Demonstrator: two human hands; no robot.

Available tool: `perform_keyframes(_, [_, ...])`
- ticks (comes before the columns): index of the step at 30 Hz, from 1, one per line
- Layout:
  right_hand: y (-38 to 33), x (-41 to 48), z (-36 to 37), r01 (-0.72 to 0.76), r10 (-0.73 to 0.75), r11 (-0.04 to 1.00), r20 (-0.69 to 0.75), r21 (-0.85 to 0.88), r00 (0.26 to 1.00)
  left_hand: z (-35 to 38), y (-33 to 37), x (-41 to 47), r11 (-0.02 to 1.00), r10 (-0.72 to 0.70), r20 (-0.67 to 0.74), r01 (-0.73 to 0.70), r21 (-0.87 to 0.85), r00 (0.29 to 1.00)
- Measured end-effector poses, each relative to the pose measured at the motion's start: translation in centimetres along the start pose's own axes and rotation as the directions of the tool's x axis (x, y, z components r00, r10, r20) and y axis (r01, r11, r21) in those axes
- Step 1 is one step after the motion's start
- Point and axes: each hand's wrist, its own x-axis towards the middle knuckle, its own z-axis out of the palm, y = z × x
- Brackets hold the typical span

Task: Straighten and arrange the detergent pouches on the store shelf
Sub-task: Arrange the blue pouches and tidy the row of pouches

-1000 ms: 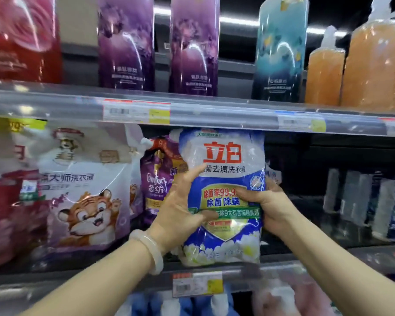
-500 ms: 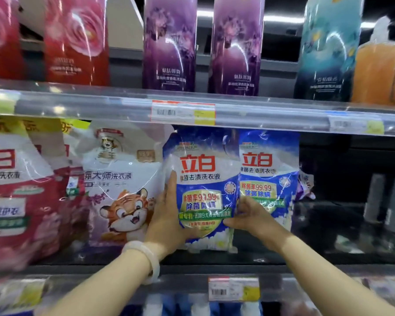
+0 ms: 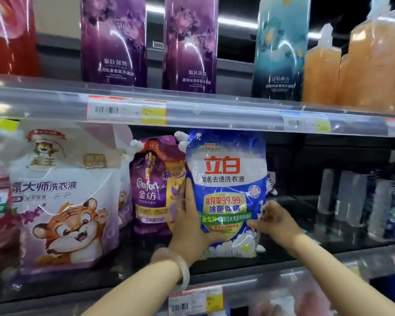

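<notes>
Both hands gripped blue pouch (image 3: 226, 192): left hand (image 3: 189, 229) & right hand (image 3: 275, 222). Risk: nudging purple pouch (image 3: 156, 185), just left of left hand, over.

Single head view – faces store shelf (image 3: 192, 115) straight on, close, slightly downward – forearms entering from below.

Blue-and-white detergent pouch (image 3: 226, 190) upright on the shelf (image 3: 306, 224), clasped at both lower sides: left hand (image 3: 192, 229) against its left edge, right hand (image 3: 274, 221) on its right. Purple pouch (image 3: 155, 183) just beside, tiger pouch (image 3: 62, 201) further left.
</notes>
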Motion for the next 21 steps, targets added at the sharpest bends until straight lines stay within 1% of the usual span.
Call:
perform_keyframes(3, [0.4, 0.4, -1.9, 0.028, -0.03, 0.999, -0.058, -0.024, 0.998, 2.3, 0.6, 0.9, 1.0, -0.006, 0.016, 0.007, -0.005, 1.0])
perform_keyframes(5, [0.7, 0.6, -2.6, 0.029, -0.032, 0.998, -0.053, -0.057, 0.998, 2.7, 0.7, 1.1, 1.0, -0.022, 0.025, 0.023, -0.016, 0.999])
perform_keyframes(7, [1.2, 0.6, -3.2, -0.006, 0.007, 0.992, 0.003, -0.125, 1.0, 2.6, 0.2, 1.2, 0.999, -0.031, 0.073, 0.03, 0.023, 0.997])
perform_keyframes(9, [2.0, 0.4, -3.3, -0.037, 0.061, 0.976, 0.106, -0.213, 0.993, 2.6, -0.8, 1.1, 0.997, -0.005, 0.144, -0.006, 0.075, 0.99])
perform_keyframes(11, [2.6, 0.4, -3.2, -0.037, 0.08, 0.965, 0.156, -0.259, 0.985, 2.8, -1.7, 1.3, 0.996, 0.022, 0.162, -0.035, 0.083, 0.987])
perform_keyframes(15, [2.6, 1.0, -3.3, -0.016, 0.064, 0.955, 0.153, -0.297, 0.986, 3.0, -1.1, 1.1, 0.983, 0.012, 0.136, -0.036, 0.18, 0.991])
perform_keyframes(18, [2.7, 0.9, -3.3, -0.029, 0.072, 0.959, 0.142, -0.283, 0.987, 2.9, -0.3, 0.4, 0.986, -0.049, 0.117, 0.029, 0.165, 0.992])
perform_keyframes(19, [2.7, 0.7, -3.3, -0.035, 0.075, 0.958, 0.132, -0.284, 0.988, 2.8, 0.0, 0.1, 0.982, -0.042, 0.084, 0.025, 0.187, 0.996])
perform_keyframes(21, [2.5, 0.1, -3.4, -0.058, 0.093, 0.949, 0.098, -0.31, 0.991, 2.7, 1.1, -0.6, 0.958, 0.06, 0.019, -0.063, 0.281, 0.998])
